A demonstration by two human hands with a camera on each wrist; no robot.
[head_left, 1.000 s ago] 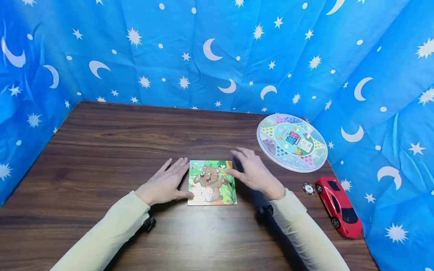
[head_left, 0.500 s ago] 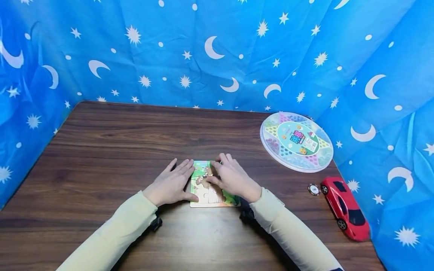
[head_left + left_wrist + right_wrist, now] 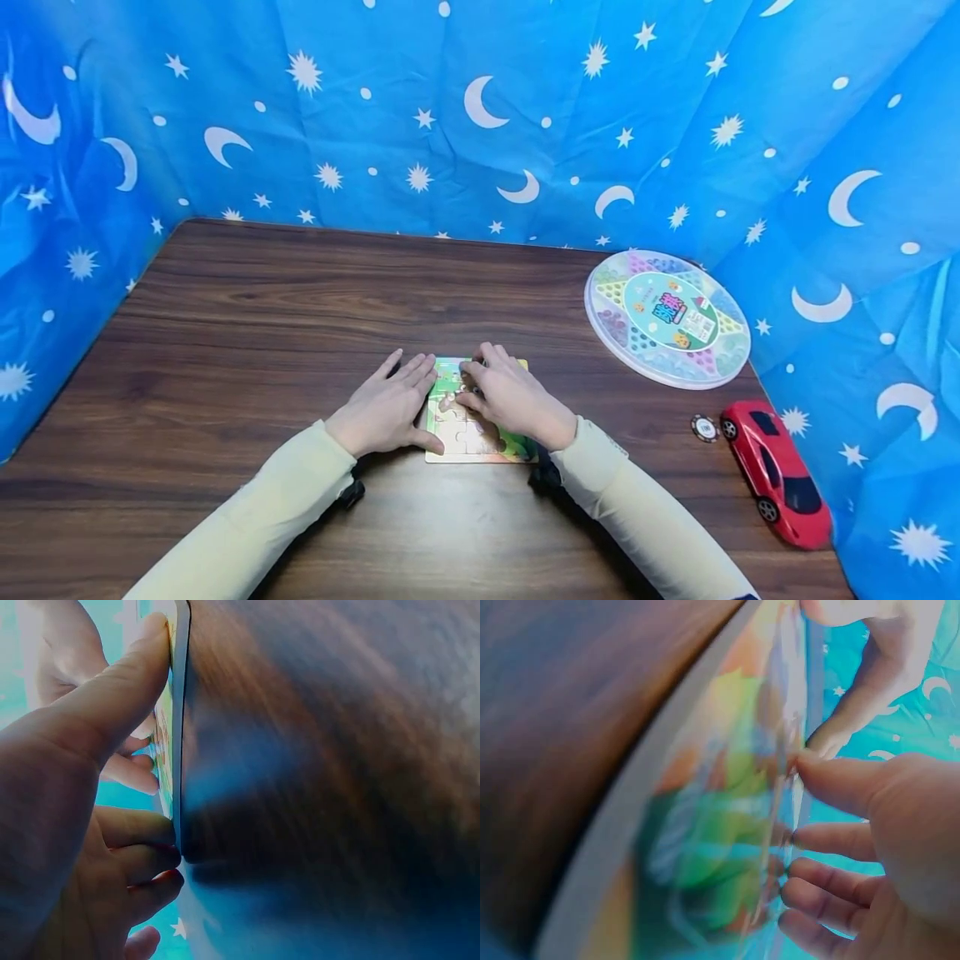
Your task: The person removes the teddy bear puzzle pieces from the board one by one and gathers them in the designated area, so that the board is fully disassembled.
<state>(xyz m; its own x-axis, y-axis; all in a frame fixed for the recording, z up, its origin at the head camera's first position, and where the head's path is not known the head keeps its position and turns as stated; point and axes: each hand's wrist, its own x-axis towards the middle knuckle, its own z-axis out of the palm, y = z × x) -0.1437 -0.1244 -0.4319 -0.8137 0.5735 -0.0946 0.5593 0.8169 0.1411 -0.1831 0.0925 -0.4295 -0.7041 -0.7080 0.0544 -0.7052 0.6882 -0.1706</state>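
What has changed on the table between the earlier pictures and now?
The right hand moved leftward from the right edge of the jigsaw puzzle to over its middle, touching it. The left hand stays at the puzzle's left edge; the Chinese checkers board, poker chip and red toy car stayed put.

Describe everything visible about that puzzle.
The puzzle is a thin, squarish, glossy board with curved jigsaw cuts and a partly covered green-and-brown picture. It lies flat on the dark wood-grain table. The left hand rests its thumb at the near left corner; the right hand touches the face.
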